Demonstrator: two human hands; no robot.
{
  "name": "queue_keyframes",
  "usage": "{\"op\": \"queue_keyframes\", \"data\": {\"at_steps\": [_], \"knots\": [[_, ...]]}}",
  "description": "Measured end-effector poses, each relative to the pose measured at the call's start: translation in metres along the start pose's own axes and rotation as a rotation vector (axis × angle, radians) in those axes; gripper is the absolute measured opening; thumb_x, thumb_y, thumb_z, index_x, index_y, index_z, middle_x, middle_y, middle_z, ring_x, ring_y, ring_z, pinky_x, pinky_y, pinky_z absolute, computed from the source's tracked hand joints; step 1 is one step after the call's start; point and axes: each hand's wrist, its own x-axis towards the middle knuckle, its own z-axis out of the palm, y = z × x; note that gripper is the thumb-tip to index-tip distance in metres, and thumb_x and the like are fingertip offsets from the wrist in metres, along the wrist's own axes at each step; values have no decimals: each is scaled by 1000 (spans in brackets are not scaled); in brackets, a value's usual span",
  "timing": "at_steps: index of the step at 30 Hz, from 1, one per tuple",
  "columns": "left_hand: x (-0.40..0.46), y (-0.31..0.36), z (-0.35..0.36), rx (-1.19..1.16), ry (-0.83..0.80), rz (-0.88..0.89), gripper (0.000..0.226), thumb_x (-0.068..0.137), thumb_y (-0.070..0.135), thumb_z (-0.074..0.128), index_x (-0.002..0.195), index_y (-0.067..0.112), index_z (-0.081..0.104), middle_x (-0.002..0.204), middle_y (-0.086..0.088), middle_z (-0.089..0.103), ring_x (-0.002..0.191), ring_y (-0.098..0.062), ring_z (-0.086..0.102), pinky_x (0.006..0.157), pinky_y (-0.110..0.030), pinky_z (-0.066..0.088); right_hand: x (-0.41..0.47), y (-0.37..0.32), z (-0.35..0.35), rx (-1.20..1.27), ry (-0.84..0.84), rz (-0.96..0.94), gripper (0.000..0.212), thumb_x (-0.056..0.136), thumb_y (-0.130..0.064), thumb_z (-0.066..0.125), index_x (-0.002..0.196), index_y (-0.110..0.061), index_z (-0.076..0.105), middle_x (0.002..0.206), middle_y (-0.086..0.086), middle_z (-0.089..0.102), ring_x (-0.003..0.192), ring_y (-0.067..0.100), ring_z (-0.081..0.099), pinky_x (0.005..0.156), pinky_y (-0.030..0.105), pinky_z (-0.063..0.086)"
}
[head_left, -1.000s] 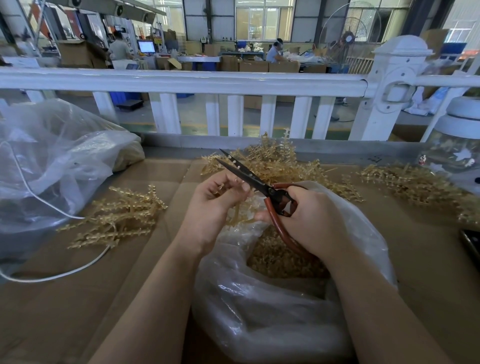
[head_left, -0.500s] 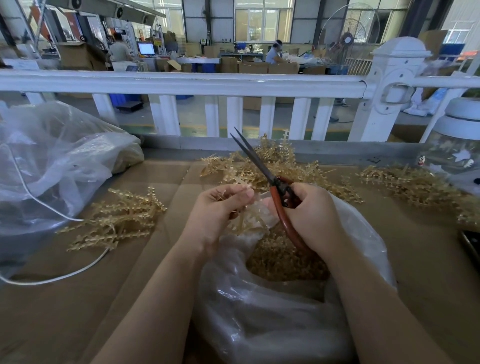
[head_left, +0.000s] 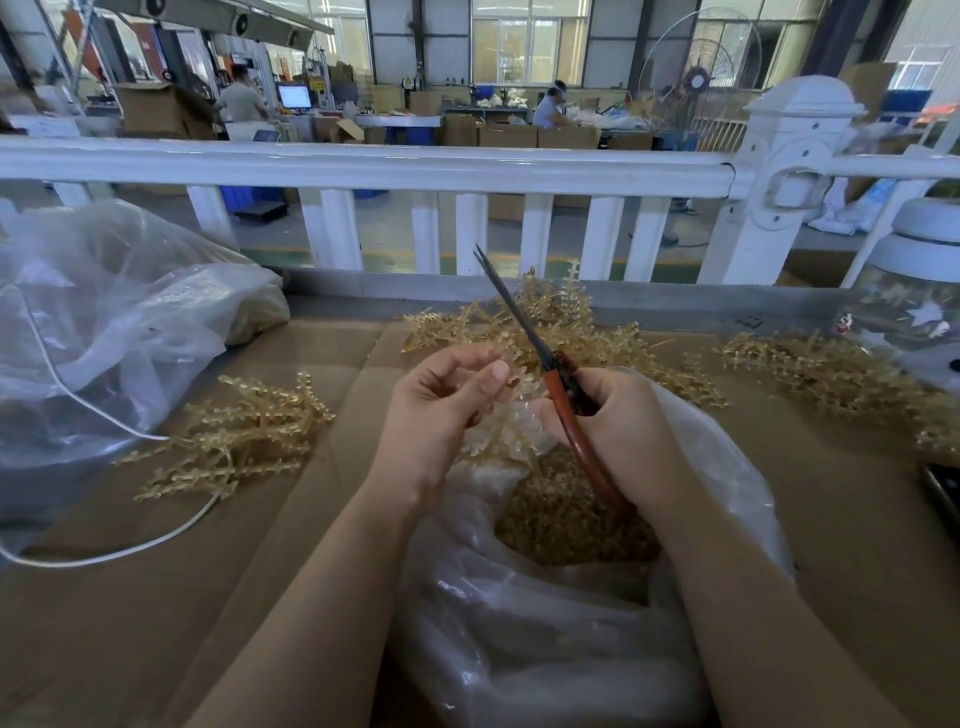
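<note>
The clear bag lies open on the cardboard between the person's forearms, with cut gold bits heaped inside. Above its mouth the right hand wraps around the red handles of the scissors, blades together and pointing up toward the fence. The left hand pinches a small gold sprig by its top, just beside the scissors. A clean snip likely calls for keeping the sprig over the bag's mouth, opening the blades only a little, and keeping the pinching fingertips clear of the edge.
</note>
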Motion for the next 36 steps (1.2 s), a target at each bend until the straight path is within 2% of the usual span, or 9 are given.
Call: {"op": "queue_keyframes", "data": {"at_steps": [3, 7, 10, 13, 16, 19, 22, 30, 36], "knots": [[0, 1, -1, 6, 11, 76, 25, 72, 24, 76, 95, 18, 71, 60, 3, 66, 59, -4, 61, 61, -14, 48, 0, 2, 2, -45, -12, -18, 14, 86, -20, 79, 75, -20, 70, 64, -9, 70, 52, 3, 62, 50, 19, 49], [1, 0, -3, 19, 7, 128, 8, 76, 18, 74, 79, 13, 69, 70, 5, 67, 63, -2, 58, 63, -14, 47, 0, 4, 2, -47, -8, -17, 13, 85, -25, 80, 78, -19, 71, 66, -10, 71, 53, 2, 63, 50, 17, 47], [2, -1, -4, -9, 20, 98, 5, 84, 9, 71, 80, 10, 70, 71, 7, 70, 62, -1, 60, 62, -14, 47, -1, 5, 2, -147, 31, -38, 32, 76, -57, 76, 87, -28, 70, 76, -16, 71, 66, 2, 66, 57, 22, 53], [3, -2, -6, -7, 60, 97, 14, 88, 6, 68, 76, 14, 71, 66, 7, 67, 59, -2, 57, 61, -15, 47, -4, 6, 0, -361, 54, -105, 58, 62, -86, 60, 94, -38, 57, 79, -19, 64, 71, -2, 61, 57, 16, 43], [2, -1, -7, 15, 59, 133, 16, 89, 3, 65, 77, 11, 69, 61, 9, 64, 57, -2, 54, 60, -14, 45, -6, 6, 0, -488, 59, -187, 61, 63, -88, 60, 93, -39, 43, 81, -22, 53, 71, -5, 52, 55, 13, 35], [3, 0, -8, 21, 58, 132, 15, 90, -1, 61, 84, 10, 71, 60, 9, 63, 57, -1, 53, 59, -13, 44, -5, 7, 0, -571, 84, -247, 69, 61, -93, 50, 94, -32, 48, 83, -22, 52, 75, -7, 49, 56, 14, 36], [5, -1, -10, 83, 62, 133, 20, 92, -2, 60, 83, 11, 72, 60, 9, 63, 58, -1, 53, 59, -12, 44, -5, 6, -1, -628, 118, -249, 66, 66, -90, 52, 94, -30, 49, 81, -21, 54, 72, -5, 49, 54, 15, 37], [7, -1, -13, 114, 32, 140, 15, 92, -2, 59, 88, 5, 71, 65, 3, 62, 61, -2, 54, 63, -12, 44, -7, 3, -2, -587, 127, -272, 78, 58, -102, 28, 91, -35, 50, 74, -26, 51, 69, -9, 50, 51, 12, 36], [6, 1, -14, 96, -27, 142, 18, 92, 2, 59, 79, 9, 69, 65, 7, 65, 63, -2, 56, 64, -12, 46, -12, -3, -5, -615, 98, -269, 67, 61, -91, 44, 91, -32, 55, 75, -25, 51, 72, 1, 57, 58, 13, 44]]}}
